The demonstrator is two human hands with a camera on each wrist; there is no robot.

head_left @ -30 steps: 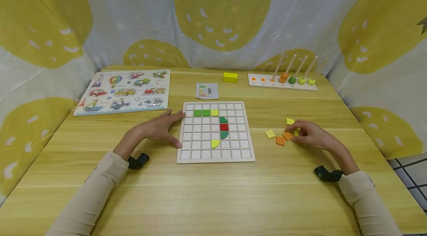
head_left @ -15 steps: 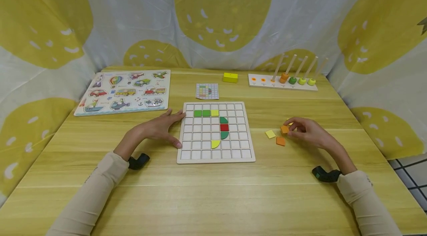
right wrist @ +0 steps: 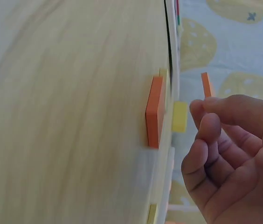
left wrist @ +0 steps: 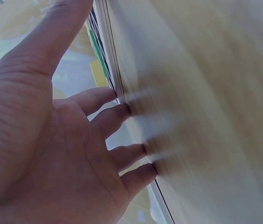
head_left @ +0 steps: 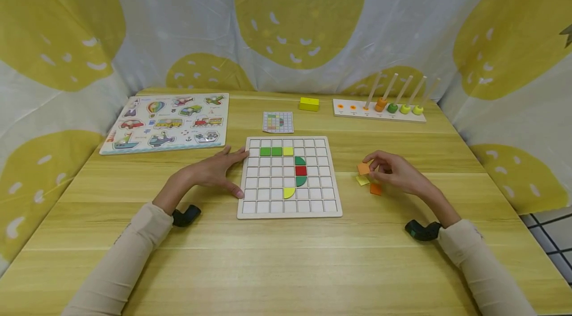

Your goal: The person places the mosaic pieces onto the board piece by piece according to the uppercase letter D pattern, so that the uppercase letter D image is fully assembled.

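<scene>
In the head view a white grid board lies mid-table, bearing green, yellow and red pieces. My left hand is at its left side, thumb and fingers spread along the edge; the left wrist view has the fingertips right at that edge. To the board's right, my right hand pinches an orange square tile between thumb and fingers. In the right wrist view this tile stands up above the table. Below it lie a yellow tile and another orange tile.
A small pattern card lies behind the board, with a yellow block near the back edge. A vehicle puzzle board is at the back left. The peg stand with coloured beads stands at the back right.
My right hand has picked up an orange tile from the loose pieces and moved left with it, towards the board. The left hand has stayed at the board's edge.
</scene>
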